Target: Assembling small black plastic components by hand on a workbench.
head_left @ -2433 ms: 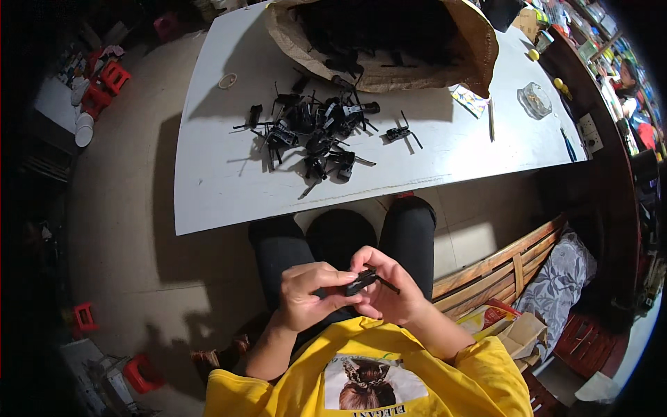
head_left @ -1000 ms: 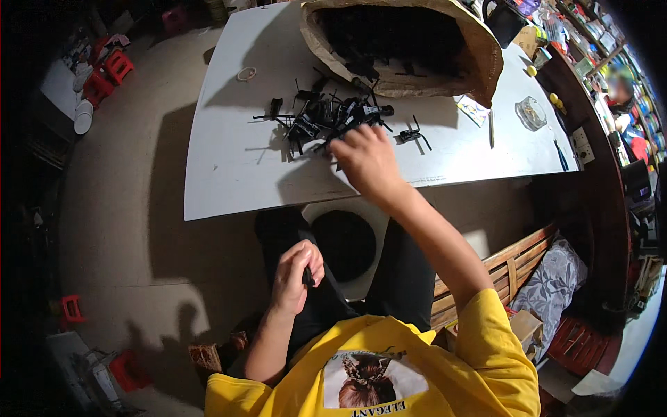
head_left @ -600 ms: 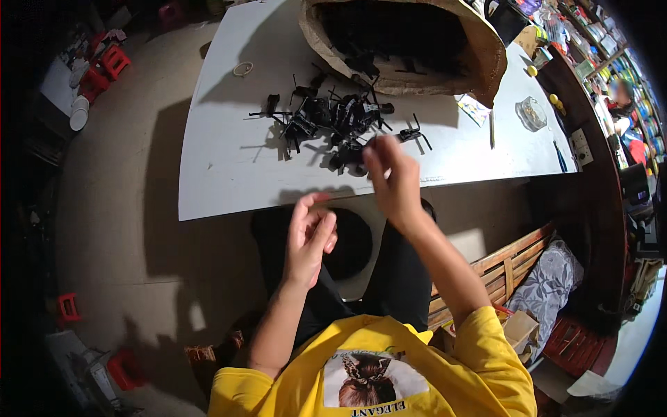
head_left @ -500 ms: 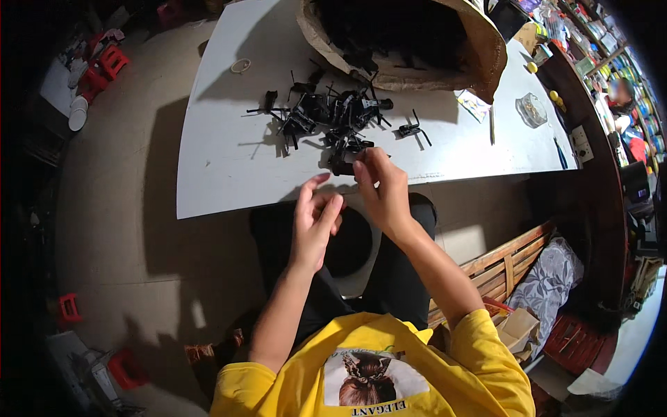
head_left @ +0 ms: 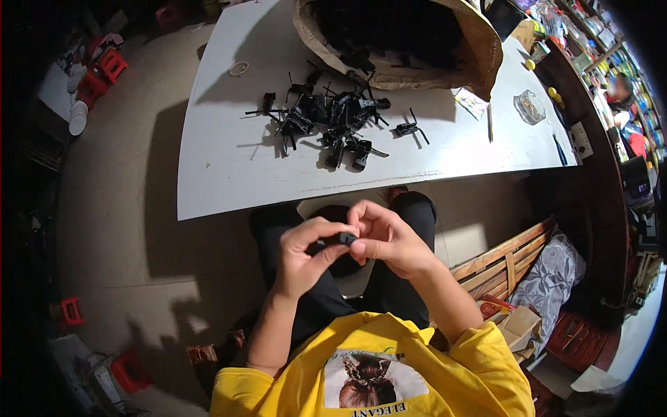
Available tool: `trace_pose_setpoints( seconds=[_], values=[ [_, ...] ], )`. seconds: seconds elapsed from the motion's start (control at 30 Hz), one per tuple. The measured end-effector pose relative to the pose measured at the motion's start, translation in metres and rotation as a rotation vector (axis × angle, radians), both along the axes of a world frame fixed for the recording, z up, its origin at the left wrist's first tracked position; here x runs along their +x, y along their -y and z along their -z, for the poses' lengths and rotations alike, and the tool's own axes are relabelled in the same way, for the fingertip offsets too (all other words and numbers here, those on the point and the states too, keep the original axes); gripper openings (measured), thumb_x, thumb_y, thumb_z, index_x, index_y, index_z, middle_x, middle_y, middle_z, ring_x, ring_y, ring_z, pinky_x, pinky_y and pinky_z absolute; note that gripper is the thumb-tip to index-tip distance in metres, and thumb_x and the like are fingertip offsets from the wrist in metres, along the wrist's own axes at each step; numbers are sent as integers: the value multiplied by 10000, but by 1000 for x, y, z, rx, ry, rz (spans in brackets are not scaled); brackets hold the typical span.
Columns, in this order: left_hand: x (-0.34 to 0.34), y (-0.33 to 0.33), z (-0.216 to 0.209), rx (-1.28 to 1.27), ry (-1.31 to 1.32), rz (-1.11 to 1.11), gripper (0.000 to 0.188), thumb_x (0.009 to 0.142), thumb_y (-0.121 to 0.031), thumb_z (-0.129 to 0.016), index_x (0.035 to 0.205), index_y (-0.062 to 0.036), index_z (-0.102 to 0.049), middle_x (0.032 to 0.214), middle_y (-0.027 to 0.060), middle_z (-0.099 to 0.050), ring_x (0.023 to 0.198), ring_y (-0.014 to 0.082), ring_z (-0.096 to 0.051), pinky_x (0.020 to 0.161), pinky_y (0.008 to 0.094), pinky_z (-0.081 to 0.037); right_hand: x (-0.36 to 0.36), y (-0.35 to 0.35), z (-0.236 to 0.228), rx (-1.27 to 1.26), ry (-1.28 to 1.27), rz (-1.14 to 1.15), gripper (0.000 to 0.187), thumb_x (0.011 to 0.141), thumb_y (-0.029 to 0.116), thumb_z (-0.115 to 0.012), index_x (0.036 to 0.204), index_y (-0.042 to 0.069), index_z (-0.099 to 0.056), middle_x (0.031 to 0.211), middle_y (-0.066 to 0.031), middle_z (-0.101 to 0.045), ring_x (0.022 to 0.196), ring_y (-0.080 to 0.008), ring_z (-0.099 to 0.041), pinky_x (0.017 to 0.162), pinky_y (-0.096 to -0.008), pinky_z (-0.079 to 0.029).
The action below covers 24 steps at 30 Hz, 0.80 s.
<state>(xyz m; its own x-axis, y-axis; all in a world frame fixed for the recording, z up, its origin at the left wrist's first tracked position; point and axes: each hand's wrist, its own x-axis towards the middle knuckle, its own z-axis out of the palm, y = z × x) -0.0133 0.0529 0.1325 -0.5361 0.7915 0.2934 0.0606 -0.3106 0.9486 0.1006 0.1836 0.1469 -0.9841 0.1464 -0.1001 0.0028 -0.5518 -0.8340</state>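
Observation:
Over my lap, just in front of the table's near edge, both hands meet at a small black plastic part (head_left: 339, 240). My left hand (head_left: 300, 256) grips it between thumb and bent fingers. The fingers of my right hand (head_left: 392, 242) close on its right end; whether they hold a further small piece is hidden. On the white table (head_left: 229, 170) lies a loose pile of similar black parts (head_left: 326, 115) with thin rods sticking out. One more black part (head_left: 411, 128) rests apart, right of the pile.
Behind the pile a large brown sack (head_left: 495, 66) lies open, dark inside. Farther right are a small packet (head_left: 471, 104), a thin stick (head_left: 490, 124) and a glass dish (head_left: 530, 108). A slatted wooden bench (head_left: 504, 260) stands to my right. A person (head_left: 618, 94) shows at the far right.
Both hands have drawn back from the table edge toward my lap. A black part at the pile's near side was taken up and is now between my hands.

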Motion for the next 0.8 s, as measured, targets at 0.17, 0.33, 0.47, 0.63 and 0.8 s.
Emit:
trace_pose_setpoints(
  seconds=[0.17,0.33,0.47,0.63,0.8],
  values=[
    [13,8,-19,-12,-400,-167,302,694,28,-677,989,-26,-641,777,93,-630,667,195,-606,622,266,-476,12,24,-15,181,50,252,204,802,63,-649,933,24,-497,834,-27,-560,771,-94,-558,713,-214,-475],
    [29,21,-19,-52,-530,-252,320,693,45,-664,1003,-31,-639,754,109,-610,644,228,-597,564,286,-469,19,40,-8,-31,-54,345,111,801,22,-621,838,27,-517,853,-57,-564,795,-119,-553,730,-233,-443],
    [39,32,-17,-47,-575,-221,355,678,61,-662,1020,-33,-633,740,108,-602,625,232,-584,558,295,-470,29,54,-11,8,-13,373,104,806,20,-609,791,21,-506,800,-36,-518,773,-105,-533,733,-255,-480],
    [50,41,-12,-31,-547,-253,333,685,68,-638,1006,-22,-631,720,113,-594,603,233,-576,543,294,-458,36,65,-14,37,17,388,105,805,-5,-593,780,25,-496,785,-37,-517,774,-106,-533,730,-258,-474],
    [58,52,-8,-38,-528,-268,298,691,77,-617,976,-9,-636,709,117,-598,591,234,-574,543,288,-452,43,75,-13,-44,44,361,112,803,-10,-590,773,32,-490,780,-42,-532,757,-117,-553,722,-253,-466]
  ],
)
